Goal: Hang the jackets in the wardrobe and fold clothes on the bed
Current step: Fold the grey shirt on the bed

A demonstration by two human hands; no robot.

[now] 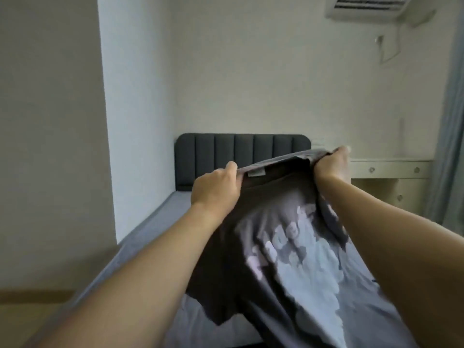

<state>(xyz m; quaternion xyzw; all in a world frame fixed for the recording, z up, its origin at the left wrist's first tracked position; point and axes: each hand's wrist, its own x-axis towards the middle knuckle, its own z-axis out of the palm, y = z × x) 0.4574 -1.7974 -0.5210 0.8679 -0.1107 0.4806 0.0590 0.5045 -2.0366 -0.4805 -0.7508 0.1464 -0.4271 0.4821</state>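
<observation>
A dark grey T-shirt (276,242) with a pale printed picture hangs in the air over the bed (155,222). My left hand (216,189) grips its top edge at the left of the collar. At the right shoulder my right hand (334,164) clutches the same edge, a little higher. The collar with its sewn label faces me, stretched between both fists. The shirt's lower part drapes down toward me and covers most of the grey sheet. A short sleeve dangles at the lower left.
The bed has a dark padded headboard (241,156) against the far wall. A white wall corner (108,146) stands at the bed's left. A cream desk with drawers (391,179) sits to the right, beside a pale curtain (452,134). An air conditioner (369,6) hangs above.
</observation>
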